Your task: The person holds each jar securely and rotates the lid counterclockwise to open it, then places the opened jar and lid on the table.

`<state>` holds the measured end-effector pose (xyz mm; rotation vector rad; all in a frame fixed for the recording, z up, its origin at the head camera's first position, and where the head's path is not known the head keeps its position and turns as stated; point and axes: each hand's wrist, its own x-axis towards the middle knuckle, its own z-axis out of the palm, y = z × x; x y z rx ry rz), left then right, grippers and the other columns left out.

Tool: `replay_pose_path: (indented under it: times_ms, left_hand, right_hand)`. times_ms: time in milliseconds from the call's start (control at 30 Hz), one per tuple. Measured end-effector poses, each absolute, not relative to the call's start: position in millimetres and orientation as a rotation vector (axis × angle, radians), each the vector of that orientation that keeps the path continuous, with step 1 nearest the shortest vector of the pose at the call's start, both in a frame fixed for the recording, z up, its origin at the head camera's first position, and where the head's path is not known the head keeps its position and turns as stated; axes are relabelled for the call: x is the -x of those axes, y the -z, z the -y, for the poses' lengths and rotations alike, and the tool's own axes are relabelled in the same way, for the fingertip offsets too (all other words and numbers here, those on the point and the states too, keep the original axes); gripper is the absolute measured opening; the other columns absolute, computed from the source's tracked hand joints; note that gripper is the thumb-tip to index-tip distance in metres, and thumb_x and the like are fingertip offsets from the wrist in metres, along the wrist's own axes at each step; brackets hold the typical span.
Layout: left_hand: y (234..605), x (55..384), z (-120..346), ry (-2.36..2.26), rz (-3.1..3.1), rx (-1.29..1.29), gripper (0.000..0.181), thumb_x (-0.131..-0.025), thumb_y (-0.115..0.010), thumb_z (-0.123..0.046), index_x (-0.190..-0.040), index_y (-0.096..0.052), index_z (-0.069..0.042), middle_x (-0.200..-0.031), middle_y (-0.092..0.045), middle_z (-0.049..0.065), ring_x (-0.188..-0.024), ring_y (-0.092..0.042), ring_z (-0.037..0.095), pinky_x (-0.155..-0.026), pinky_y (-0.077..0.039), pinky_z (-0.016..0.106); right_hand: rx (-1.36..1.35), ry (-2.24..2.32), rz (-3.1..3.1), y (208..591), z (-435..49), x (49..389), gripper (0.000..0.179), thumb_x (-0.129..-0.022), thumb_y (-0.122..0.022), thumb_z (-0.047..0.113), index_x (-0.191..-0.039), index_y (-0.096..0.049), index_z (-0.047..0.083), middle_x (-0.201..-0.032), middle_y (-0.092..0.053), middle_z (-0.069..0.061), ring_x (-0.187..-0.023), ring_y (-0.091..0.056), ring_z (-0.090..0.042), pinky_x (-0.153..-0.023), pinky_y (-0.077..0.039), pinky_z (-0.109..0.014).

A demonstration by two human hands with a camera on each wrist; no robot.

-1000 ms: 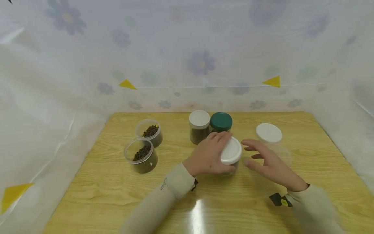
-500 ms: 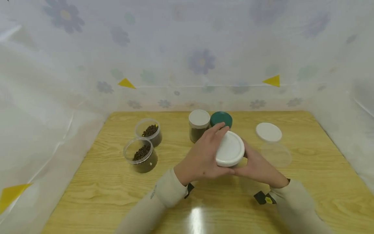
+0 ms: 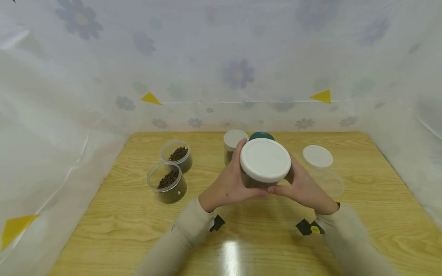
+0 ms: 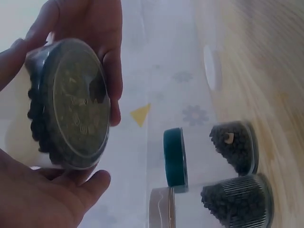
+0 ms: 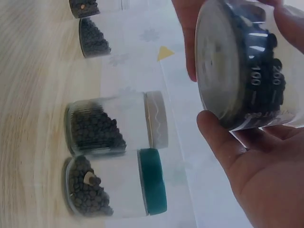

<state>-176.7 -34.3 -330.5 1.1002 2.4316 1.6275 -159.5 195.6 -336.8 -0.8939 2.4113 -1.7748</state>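
Both hands hold a clear plastic jar point(image 5: 259, 71) with a white lid point(image 3: 265, 159), raised above the table and tilted. My left hand point(image 3: 226, 184) grips its left side, my right hand point(image 3: 304, 184) its right side, thumbs meeting near the front. In the wrist views the jar's round base point(image 4: 80, 107) shows, with dark pellets inside and printed marks on the wall. Behind it stand a white-lidded jar point(image 3: 229, 155) and a green-lidded jar point(image 5: 114, 185), each partly filled with dark pellets.
Two uncovered tubs of dark pellets, a front tub point(image 3: 169, 193) and a rear tub point(image 3: 184, 163), stand at the left. At the right lie a white lid point(image 3: 317, 156) and a translucent disc point(image 3: 328, 183) on the wooden table point(image 3: 138, 234). A flowered sheet point(image 3: 193, 76) hangs behind.
My right hand has come in from the right and taken hold of the jar alongside my left. Both hands have lifted it off the table and tilted it.
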Motion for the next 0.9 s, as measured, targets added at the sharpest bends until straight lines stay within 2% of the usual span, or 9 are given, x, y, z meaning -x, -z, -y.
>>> replay_pose_path:
  times_ms: [200, 400, 467, 567, 633, 700, 800, 900]
  left_hand:
    - [327.6, 182.5, 36.1, -1.723, -2.345, -1.157, 0.119, -0.071, -0.090, -0.017, -0.157, -0.010, -0.034, -0.153, -0.039, -0.004, -0.142, -0.041, 0.012, -0.119, -0.033, 0.046]
    - [327.7, 177.9, 37.4, -1.791, -2.421, -1.146, 0.106, -0.071, -0.089, -0.022, -0.154, -0.023, -0.035, -0.148, -0.045, -0.007, -0.133, -0.048, 0.012, -0.110, -0.043, 0.043]
    - [328.7, 174.3, 37.6, -1.770, -2.506, -1.172, 0.103, -0.071, -0.089, -0.026, -0.153, -0.027, -0.033, -0.146, -0.046, -0.006, -0.129, -0.050, 0.012, -0.105, -0.046, 0.041]
    - [329.6, 167.6, 36.6, -1.686, -2.667, -1.225, 0.099, -0.070, -0.088, -0.031, -0.151, -0.031, -0.028, -0.143, -0.049, -0.004, -0.126, -0.051, 0.013, -0.104, -0.047, 0.039]
    - [331.3, 162.0, 35.4, -1.561, -2.816, -1.238, 0.099, -0.070, -0.087, -0.036, -0.151, -0.032, -0.023, -0.141, -0.050, 0.000, -0.126, -0.051, 0.015, -0.103, -0.048, 0.038]
    - [333.1, 156.7, 33.8, -1.417, -2.958, -1.234, 0.099, -0.071, -0.086, -0.040, -0.151, -0.033, -0.018, -0.139, -0.051, 0.004, -0.124, -0.052, 0.017, -0.102, -0.050, 0.038]
    - [336.5, 149.8, 32.0, -1.231, -3.116, -1.191, 0.100, -0.072, -0.083, -0.046, -0.151, -0.032, -0.012, -0.138, -0.049, 0.010, -0.122, -0.054, 0.020, -0.097, -0.053, 0.038]
    - [338.7, 147.6, 31.7, -1.226, -3.125, -1.169, 0.105, -0.070, -0.086, -0.046, -0.152, -0.031, -0.010, -0.141, -0.048, 0.011, -0.124, -0.053, 0.022, -0.098, -0.053, 0.039]
  right_hand:
    - [0.940, 1.783, -2.356, 328.5, -193.8, 163.0, 0.095, -0.083, -0.074, -0.005, -0.157, -0.020, 0.020, -0.150, -0.040, -0.001, -0.134, -0.047, -0.004, -0.103, -0.047, -0.019]
    - [0.947, 1.670, -2.410, 324.7, -196.0, 162.6, 0.096, -0.088, -0.071, 0.000, -0.159, -0.013, 0.027, -0.154, -0.035, -0.003, -0.133, -0.046, 0.000, -0.100, -0.047, -0.020]
    - [0.924, 1.634, -2.461, 322.3, -196.5, 159.1, 0.097, -0.089, -0.070, 0.003, -0.160, -0.009, 0.029, -0.157, -0.031, -0.006, -0.135, -0.043, -0.005, -0.101, -0.047, -0.024]
    - [0.849, 1.553, -2.585, 317.6, -194.0, 150.6, 0.097, -0.090, -0.071, 0.011, -0.160, -0.006, 0.029, -0.160, -0.027, -0.008, -0.138, -0.041, -0.017, -0.101, -0.047, -0.039]
    - [0.802, 1.463, -2.693, 313.8, -189.7, 145.1, 0.096, -0.088, -0.074, 0.019, -0.160, -0.011, 0.028, -0.159, -0.028, -0.010, -0.135, -0.042, -0.026, -0.098, -0.047, -0.049]
    - [0.757, 1.385, -2.775, 309.3, -183.7, 140.2, 0.097, -0.086, -0.078, 0.027, -0.160, -0.015, 0.025, -0.157, -0.031, -0.012, -0.129, -0.046, -0.032, -0.091, -0.048, -0.053]
    - [0.704, 1.302, -2.864, 303.0, -174.8, 135.4, 0.098, -0.082, -0.081, 0.035, -0.158, -0.022, 0.019, -0.152, -0.038, -0.014, -0.120, -0.051, -0.034, -0.084, -0.050, -0.049]
    - [0.651, 1.310, -2.896, 300.3, -170.0, 133.3, 0.096, -0.080, -0.082, 0.035, -0.156, -0.028, 0.016, -0.150, -0.042, -0.015, -0.117, -0.053, -0.033, -0.081, -0.050, -0.046]
